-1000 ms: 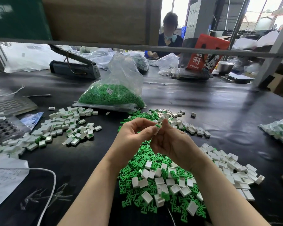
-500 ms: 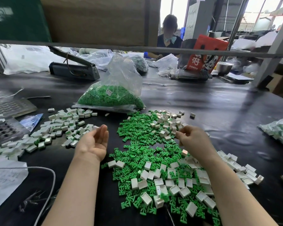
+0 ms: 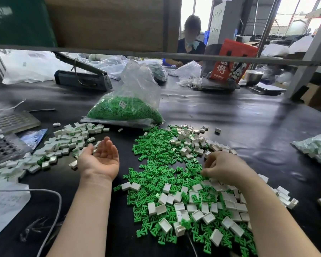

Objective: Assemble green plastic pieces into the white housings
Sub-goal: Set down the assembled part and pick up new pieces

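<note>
A wide heap of loose green plastic pieces [image 3: 161, 164] covers the black table in front of me, mixed with empty white housings [image 3: 196, 214]. At the left lies a pile of white housings with green inserts [image 3: 69, 140]. My left hand [image 3: 100, 158] lies palm up beside that pile, fingers straight and empty. My right hand [image 3: 224, 167] is palm down on the heap's right side, fingers curled into the pieces. Whether those fingers pinch anything is hidden.
A clear bag of green pieces [image 3: 122, 110] stands behind the heap, with a heat sealer [image 3: 82, 80] further back. Another bag [image 3: 315, 147] sits at the right edge. A white cable [image 3: 57, 201], paper [image 3: 6, 204] and a perforated tray [image 3: 6, 145] are at the left. A person [image 3: 191, 39] sits across the table.
My hands were together above the heap holding a housing. They have since parted: the left swung to the left pile and opened, the right dropped onto the heap.
</note>
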Demonstrator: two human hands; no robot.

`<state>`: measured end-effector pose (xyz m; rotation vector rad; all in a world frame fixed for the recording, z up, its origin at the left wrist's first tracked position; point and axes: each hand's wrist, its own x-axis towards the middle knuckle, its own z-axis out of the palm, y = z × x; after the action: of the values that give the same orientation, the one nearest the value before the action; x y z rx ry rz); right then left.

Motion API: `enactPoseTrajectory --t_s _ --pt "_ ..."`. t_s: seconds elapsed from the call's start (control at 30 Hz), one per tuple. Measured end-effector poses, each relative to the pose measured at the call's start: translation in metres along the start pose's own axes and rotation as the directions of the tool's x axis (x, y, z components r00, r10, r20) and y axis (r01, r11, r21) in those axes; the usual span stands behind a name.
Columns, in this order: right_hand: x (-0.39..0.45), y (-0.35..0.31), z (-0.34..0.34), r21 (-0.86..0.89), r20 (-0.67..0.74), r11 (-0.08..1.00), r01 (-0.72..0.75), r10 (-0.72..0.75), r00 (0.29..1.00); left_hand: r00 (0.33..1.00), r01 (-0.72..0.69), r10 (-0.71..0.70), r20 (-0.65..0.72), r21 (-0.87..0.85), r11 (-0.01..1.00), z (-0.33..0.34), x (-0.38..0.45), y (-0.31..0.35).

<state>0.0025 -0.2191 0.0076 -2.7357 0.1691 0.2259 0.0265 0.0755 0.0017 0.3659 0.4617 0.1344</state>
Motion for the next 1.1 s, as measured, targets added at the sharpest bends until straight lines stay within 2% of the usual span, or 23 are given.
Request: enactPoseTrajectory --t_s 0.17,0.23,0.33,0.47,0.6,0.73,0.9,1.0,1.1 --pt "-0.001 -0.001 0.0 -0.02 -0.017 1.0 -0.003 0.002 1.0 0.989 0.056 -0.092 0.115 0.282 0.958 0.008 -0.01 -0.016" --pt "0.0 -0.001 0.002 0.062 -0.067 0.998 0.016 -0.012 0.998 0.977 0.019 -0.106 0.183 0.421 0.907 0.012 -0.017 -0.026" --pt "0.001 -0.005 0.003 0.316 -0.178 0.936 0.152 -0.099 0.979 0.946 -0.083 -0.149 0.288 0.66 0.747 0.017 -0.025 -0.044" --pt "-0.006 -0.019 0.003 0.537 -0.31 0.751 0.385 -0.249 0.918 0.872 -0.129 -0.333 0.358 0.826 0.549 0.018 -0.037 -0.066" --pt "-0.01 -0.031 0.005 0.635 -0.347 0.604 0.482 -0.335 0.876 0.83 -0.194 -0.365 0.422 0.832 0.52 0.018 -0.043 -0.079" --pt "-0.012 -0.037 0.007 0.643 -0.374 0.548 0.536 -0.386 0.843 0.829 -0.349 -0.229 0.51 0.792 0.502 0.019 -0.044 -0.081" --pt "-0.013 -0.038 0.005 0.739 -0.388 0.438 0.512 -0.346 0.854 0.825 -0.362 -0.162 0.542 0.726 0.585 0.022 -0.048 -0.077" --pt "-0.014 -0.037 0.003 0.757 -0.387 0.419 0.502 -0.33 0.861 0.82 -0.393 -0.131 0.558 0.713 0.58 0.024 -0.05 -0.077" --pt "-0.012 -0.036 0.002 0.747 -0.388 0.449 0.491 -0.305 0.87 0.814 -0.411 -0.115 0.57 0.704 0.58 0.024 -0.051 -0.077"
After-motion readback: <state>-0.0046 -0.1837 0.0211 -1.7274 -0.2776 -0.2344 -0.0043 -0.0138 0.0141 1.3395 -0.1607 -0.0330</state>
